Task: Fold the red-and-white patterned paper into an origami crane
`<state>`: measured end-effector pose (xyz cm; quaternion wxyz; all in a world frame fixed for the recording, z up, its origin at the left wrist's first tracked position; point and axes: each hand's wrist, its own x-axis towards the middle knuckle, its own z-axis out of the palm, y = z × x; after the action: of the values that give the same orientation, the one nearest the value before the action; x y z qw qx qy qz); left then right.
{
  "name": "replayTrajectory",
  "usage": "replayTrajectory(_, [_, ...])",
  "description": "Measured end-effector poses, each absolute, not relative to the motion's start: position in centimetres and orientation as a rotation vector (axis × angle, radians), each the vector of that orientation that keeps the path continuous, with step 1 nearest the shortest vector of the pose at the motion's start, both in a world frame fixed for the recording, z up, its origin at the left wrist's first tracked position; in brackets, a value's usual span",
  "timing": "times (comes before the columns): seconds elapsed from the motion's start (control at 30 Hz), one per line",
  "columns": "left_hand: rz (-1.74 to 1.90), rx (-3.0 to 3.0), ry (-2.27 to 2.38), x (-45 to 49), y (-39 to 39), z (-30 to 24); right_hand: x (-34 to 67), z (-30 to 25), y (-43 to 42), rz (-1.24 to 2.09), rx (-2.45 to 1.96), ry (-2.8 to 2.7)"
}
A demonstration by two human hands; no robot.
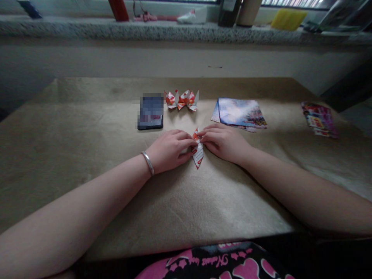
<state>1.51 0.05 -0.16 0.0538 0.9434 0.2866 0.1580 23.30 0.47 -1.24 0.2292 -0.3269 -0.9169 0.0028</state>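
The folded paper piece [198,153], red and white and pointed at its near end, is lying flat on the worktop [72,147], directly between your two sets of fingers. Your left hand [170,149] is pressing its fingers, drawn narrow, onto the piece's left edge. Your right hand [223,142] is pinching the far tip, fingers closed on it. Both hands are resting on the worktop.

Just beyond the fingers, a row of folded figures [182,100] in the same paper is standing. Beyond and left of your left fingers, a dark phone [150,112] is lying flat. Beyond and right of your right fingers, a stack of printed sheets [241,112] is lying. Well apart to the right, a second printed packet [319,119] is lying. A silver bangle [148,162] is sitting on your left wrist.
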Motion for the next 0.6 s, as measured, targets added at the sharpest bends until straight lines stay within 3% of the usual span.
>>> replayTrajectory(0.6, [0.399,2.918,0.797,1.29,0.0,-0.53,23.19,-1.15,0.33,-0.134,-1.055,-2.578])
